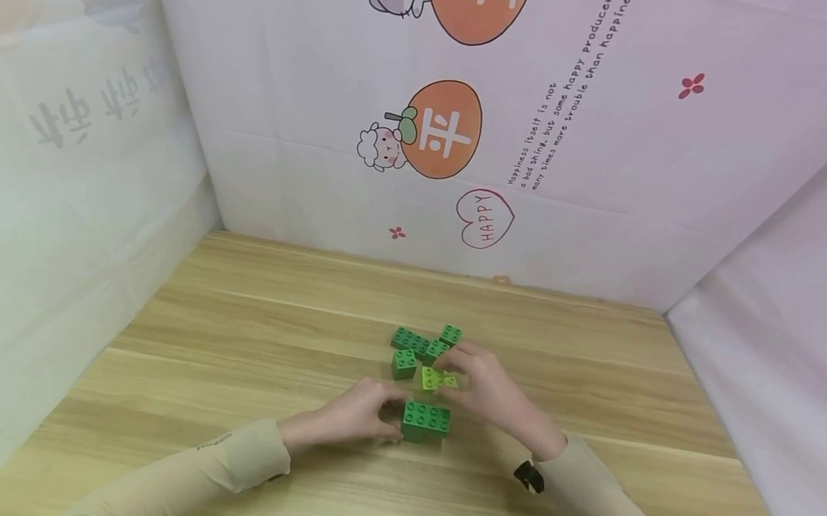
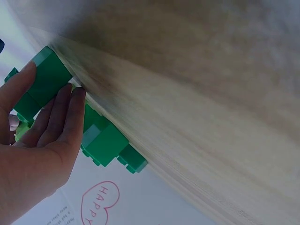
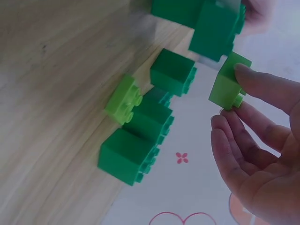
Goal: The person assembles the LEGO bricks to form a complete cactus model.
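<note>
My left hand [image 1: 353, 414] holds the left end of a green block [image 1: 426, 423] made of stacked bricks with studs on top. In the left wrist view, the thumb lies along one face of the block [image 2: 49, 77] and the fingers reach the opposite side. Just beyond it, my right hand [image 1: 486, 389] pinches a small lime brick [image 3: 227, 84] between thumb and fingers, raised off the table. Another lime brick [image 3: 123, 101] rests on the table near the green ones. My right fingers partly cover the lime bricks in the head view.
Beyond the hands lie several green bricks: a square one [image 1: 404, 363], a long one [image 1: 410, 339], and two small ones, one [image 1: 437, 350] touching the long brick, the other [image 1: 451, 335] farther back. Printed cloth [image 1: 577, 222] hangs behind the wooden table [image 1: 272, 295] and at its sides.
</note>
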{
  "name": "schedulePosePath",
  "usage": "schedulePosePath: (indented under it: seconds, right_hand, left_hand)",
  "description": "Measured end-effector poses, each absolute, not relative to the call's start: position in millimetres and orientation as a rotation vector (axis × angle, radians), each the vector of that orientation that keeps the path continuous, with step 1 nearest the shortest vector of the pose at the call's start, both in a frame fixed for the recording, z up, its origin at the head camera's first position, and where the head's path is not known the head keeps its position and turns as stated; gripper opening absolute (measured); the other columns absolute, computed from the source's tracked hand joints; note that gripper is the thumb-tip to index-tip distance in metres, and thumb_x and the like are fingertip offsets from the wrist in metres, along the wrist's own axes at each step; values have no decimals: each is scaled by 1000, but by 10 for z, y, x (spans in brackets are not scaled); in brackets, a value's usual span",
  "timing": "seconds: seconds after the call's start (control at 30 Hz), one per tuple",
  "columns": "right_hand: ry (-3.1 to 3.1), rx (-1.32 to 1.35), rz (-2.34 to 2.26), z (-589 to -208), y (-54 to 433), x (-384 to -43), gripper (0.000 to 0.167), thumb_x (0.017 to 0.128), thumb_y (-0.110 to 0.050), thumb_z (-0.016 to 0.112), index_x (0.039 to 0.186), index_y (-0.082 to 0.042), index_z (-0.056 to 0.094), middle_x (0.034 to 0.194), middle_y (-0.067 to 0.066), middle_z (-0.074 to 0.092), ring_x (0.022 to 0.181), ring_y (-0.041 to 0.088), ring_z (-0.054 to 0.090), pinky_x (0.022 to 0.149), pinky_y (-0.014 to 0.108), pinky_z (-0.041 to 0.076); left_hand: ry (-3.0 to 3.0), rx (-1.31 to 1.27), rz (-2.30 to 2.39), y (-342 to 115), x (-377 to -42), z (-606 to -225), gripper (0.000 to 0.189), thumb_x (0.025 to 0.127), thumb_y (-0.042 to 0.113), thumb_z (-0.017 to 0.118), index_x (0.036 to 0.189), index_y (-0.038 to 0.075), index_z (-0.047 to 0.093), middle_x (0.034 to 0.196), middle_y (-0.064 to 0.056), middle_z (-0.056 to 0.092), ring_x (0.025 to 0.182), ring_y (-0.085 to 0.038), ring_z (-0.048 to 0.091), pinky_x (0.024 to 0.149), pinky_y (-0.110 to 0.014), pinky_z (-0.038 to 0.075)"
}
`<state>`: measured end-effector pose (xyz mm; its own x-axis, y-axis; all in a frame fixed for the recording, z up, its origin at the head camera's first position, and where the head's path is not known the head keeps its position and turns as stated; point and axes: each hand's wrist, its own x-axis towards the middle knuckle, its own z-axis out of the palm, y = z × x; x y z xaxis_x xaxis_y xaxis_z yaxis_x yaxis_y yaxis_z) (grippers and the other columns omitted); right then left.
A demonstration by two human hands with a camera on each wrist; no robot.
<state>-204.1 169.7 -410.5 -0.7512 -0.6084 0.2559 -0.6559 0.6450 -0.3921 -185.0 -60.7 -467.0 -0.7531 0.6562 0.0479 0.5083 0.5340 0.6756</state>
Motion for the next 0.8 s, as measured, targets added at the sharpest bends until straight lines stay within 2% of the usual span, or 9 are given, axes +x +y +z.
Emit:
schedulePosePath:
  seconds: [0.4,0.8]
  right_hand:
    - [-2820,1087,736,-4039,1634,-1910,31,79,-14,82,107,-8,71,103,4,69,96,20,70,82,31,63]
    - [-2825,1143,765,-4014,1636,-1823,30,81,-10,80,109,-8,70,107,6,71,98,19,71,81,30,63]
  left_hand:
    - [2570,965,1030,-603,-1845,-4693,37,79,18,82,114,10,71,111,0,74,103,-10,67,93,-23,56]
    - [2567,984,1051,-598,-1848,-4684,37,79,15,83,112,7,70,110,-5,75,104,-16,69,93,-26,57]
